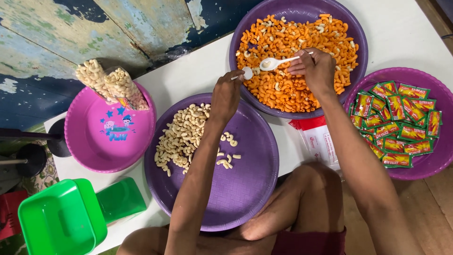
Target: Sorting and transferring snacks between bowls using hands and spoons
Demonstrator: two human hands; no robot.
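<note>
The right hand (pixel 317 71) pinches the handle of a white plastic spoon (pixel 273 63), its bowl over the orange macaroni snacks (pixel 288 89) in the round purple plastic tray (pixel 351 28) at the white worktop's (pixel 188 75) far edge. The left hand (pixel 226 97) grips a second small white spoon (pixel 246 73) — held between that tray and the nearer purple tray (pixel 250 189) of pale macaroni snacks (pixel 181 137).
</note>
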